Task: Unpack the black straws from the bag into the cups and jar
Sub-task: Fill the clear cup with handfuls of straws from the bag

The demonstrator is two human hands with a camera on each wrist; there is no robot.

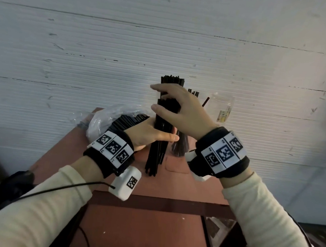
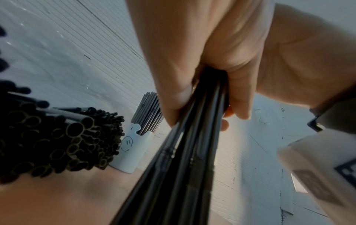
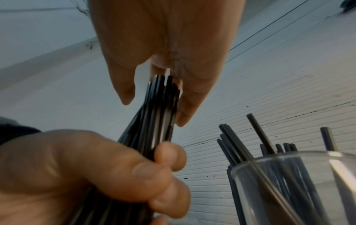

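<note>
My left hand (image 1: 163, 135) grips a bundle of black straws (image 1: 158, 151) around its middle and holds it upright over the table; the left wrist view shows the fingers wrapped tight (image 2: 238, 97). My right hand (image 1: 171, 94) is spread over the bundle's top ends (image 3: 163, 85). Its fingers (image 3: 185, 109) lie along the straws and its thumb (image 3: 125, 91) stands a little apart. The clear plastic bag (image 1: 109, 116) lies at the left with many straws (image 2: 57, 137) in it. A white cup (image 2: 133, 152), a clear cup (image 3: 289, 175) and a clear jar (image 1: 222, 105) stand behind my hands, and straws show in both cups.
The small red-brown table (image 1: 153, 226) stands against a white ribbed wall (image 1: 163, 38). Its right edge drops to a lower frame and floor (image 1: 224, 236). A black cable (image 1: 60, 188) runs from my left wrist camera off to the left.
</note>
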